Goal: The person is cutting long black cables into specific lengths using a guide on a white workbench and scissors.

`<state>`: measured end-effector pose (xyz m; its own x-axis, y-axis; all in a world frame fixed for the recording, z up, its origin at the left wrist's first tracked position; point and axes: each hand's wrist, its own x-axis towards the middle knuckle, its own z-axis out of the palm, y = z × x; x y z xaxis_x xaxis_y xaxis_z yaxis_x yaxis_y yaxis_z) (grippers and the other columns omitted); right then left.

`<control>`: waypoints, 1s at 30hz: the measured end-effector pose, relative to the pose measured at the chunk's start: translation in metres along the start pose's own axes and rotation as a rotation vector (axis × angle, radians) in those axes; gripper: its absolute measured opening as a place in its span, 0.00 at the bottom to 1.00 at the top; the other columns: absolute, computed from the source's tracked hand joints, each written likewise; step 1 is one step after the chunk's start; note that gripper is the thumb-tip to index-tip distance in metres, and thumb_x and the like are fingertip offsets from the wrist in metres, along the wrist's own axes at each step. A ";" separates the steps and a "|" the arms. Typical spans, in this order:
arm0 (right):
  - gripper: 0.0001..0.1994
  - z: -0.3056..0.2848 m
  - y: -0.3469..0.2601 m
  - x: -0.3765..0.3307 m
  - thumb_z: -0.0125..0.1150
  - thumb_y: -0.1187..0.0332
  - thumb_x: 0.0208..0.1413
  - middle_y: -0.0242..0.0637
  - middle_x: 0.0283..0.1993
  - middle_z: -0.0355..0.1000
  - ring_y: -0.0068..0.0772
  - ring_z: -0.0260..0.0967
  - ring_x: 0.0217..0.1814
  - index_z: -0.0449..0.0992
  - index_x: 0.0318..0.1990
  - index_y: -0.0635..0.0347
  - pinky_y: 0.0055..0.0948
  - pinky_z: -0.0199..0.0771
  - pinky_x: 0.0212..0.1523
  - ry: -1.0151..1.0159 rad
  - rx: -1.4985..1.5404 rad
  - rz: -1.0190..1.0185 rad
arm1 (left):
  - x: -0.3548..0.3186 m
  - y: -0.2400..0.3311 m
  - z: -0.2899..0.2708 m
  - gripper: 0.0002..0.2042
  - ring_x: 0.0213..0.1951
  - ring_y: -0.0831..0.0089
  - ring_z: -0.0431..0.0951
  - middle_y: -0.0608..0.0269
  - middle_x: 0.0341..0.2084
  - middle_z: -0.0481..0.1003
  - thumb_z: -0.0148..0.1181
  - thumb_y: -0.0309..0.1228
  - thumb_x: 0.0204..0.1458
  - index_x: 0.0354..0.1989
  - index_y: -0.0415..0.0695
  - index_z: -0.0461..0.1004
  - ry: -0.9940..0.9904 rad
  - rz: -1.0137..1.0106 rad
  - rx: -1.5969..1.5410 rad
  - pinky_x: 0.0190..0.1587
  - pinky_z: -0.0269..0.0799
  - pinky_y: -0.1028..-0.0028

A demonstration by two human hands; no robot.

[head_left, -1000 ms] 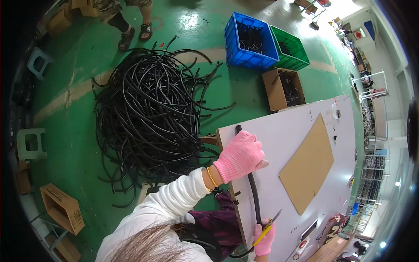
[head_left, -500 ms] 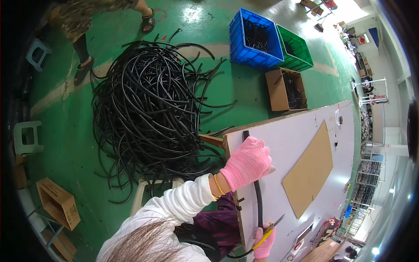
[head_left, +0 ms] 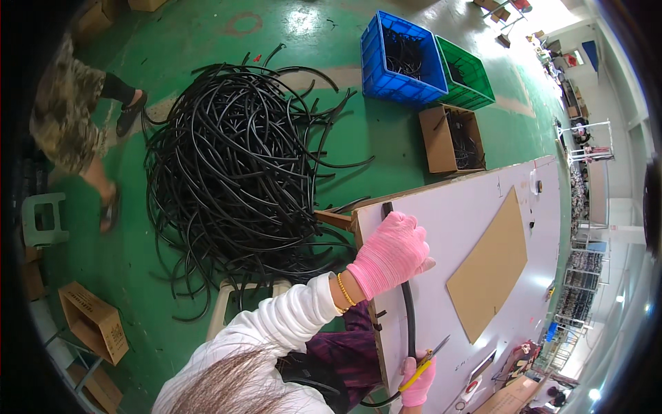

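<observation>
My left hand [head_left: 392, 254], in a pink knitted glove, is closed round a black flexible tube [head_left: 410, 317] near its far end. The tube runs along the edge of the white table, and its short end pokes out beyond my fist. Lower down, my right hand [head_left: 418, 386], gloved in pink too, grips yellow-handled scissors [head_left: 419, 373] with the pointed blades angled away over the table. The same tube passes into that hand beside the scissors, and its tail curves off below the table edge. A few small black pieces [head_left: 378, 319] lie by the near edge.
A big heap of black tubes [head_left: 234, 172] covers the floor to the left. Beyond the white table [head_left: 434, 221] stand a blue crate [head_left: 376, 62], a green crate [head_left: 476, 96] and a cardboard box [head_left: 438, 148]. A brown board [head_left: 489, 272] lies on the tabletop. Someone's legs [head_left: 76, 117] are beyond the heap.
The person at the upper left has stepped leftward and nearer, past the heap. My hands, the tube and the scissors are almost where they were.
</observation>
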<state>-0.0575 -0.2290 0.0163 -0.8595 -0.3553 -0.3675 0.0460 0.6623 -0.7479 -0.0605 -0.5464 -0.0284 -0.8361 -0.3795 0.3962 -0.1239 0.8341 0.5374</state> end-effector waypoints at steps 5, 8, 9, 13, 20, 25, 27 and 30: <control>0.06 0.004 -0.006 0.001 0.55 0.77 0.55 0.30 0.22 0.65 0.20 0.64 0.22 0.66 0.38 0.62 0.21 0.64 0.25 0.024 0.031 0.044 | 0.002 -0.002 0.000 0.17 0.35 0.64 0.70 0.64 0.21 0.69 0.57 0.46 0.51 0.16 0.48 0.74 0.022 0.008 0.024 0.46 0.61 0.64; 0.06 0.004 -0.007 0.003 0.55 0.77 0.55 0.31 0.22 0.65 0.21 0.64 0.22 0.66 0.38 0.63 0.21 0.65 0.25 -0.010 -0.032 0.012 | 0.002 -0.004 -0.002 0.17 0.35 0.64 0.70 0.65 0.21 0.69 0.58 0.47 0.50 0.16 0.48 0.74 0.031 -0.002 0.007 0.45 0.62 0.64; 0.06 0.003 -0.006 0.002 0.55 0.77 0.55 0.31 0.22 0.65 0.21 0.64 0.22 0.66 0.38 0.63 0.21 0.65 0.25 -0.007 -0.029 0.012 | 0.001 -0.004 -0.001 0.17 0.37 0.65 0.70 0.65 0.22 0.70 0.57 0.46 0.50 0.17 0.48 0.75 0.030 -0.007 -0.008 0.47 0.61 0.64; 0.07 0.000 -0.003 0.000 0.57 0.76 0.55 0.32 0.24 0.67 0.22 0.66 0.24 0.67 0.39 0.63 0.23 0.67 0.27 -0.023 -0.113 -0.066 | 0.002 0.000 -0.007 0.15 0.39 0.65 0.71 0.64 0.23 0.72 0.57 0.45 0.50 0.19 0.49 0.76 -0.035 -0.025 0.003 0.48 0.62 0.64; 0.11 -0.004 0.002 -0.003 0.62 0.71 0.55 0.39 0.27 0.67 0.37 0.66 0.25 0.68 0.42 0.62 0.33 0.67 0.27 0.077 -0.487 -0.393 | 0.009 0.009 -0.002 0.12 0.48 0.55 0.71 0.54 0.41 0.73 0.61 0.33 0.46 0.39 0.46 0.73 -0.056 -0.022 0.087 0.52 0.64 0.58; 0.16 -0.002 0.005 -0.011 0.62 0.66 0.57 0.47 0.31 0.68 0.45 0.67 0.30 0.67 0.50 0.61 0.37 0.70 0.35 -0.025 -0.149 -0.172 | 0.001 -0.007 -0.001 0.23 0.66 0.58 0.58 0.53 0.64 0.61 0.50 0.33 0.57 0.62 0.44 0.66 -0.182 0.007 0.364 0.67 0.52 0.64; 0.15 -0.014 0.031 -0.047 0.61 0.67 0.58 0.44 0.30 0.68 0.41 0.66 0.29 0.67 0.49 0.61 0.35 0.68 0.32 0.040 -0.056 -0.122 | 0.012 -0.001 -0.005 0.25 0.67 0.56 0.56 0.53 0.67 0.58 0.48 0.38 0.59 0.64 0.45 0.63 -0.276 -0.010 0.472 0.67 0.51 0.62; 0.14 -0.057 0.066 -0.111 0.62 0.66 0.57 0.37 0.28 0.70 0.32 0.66 0.26 0.68 0.45 0.61 0.32 0.68 0.30 -0.001 0.196 0.102 | 0.016 -0.009 0.008 0.25 0.67 0.55 0.56 0.53 0.67 0.57 0.47 0.39 0.60 0.66 0.47 0.61 -0.221 0.076 0.490 0.68 0.51 0.61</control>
<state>0.0120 -0.1085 0.0389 -0.8446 -0.2938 -0.4475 0.2313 0.5537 -0.8000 -0.0774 -0.5572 -0.0331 -0.9382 -0.2620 0.2262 -0.2495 0.9648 0.0828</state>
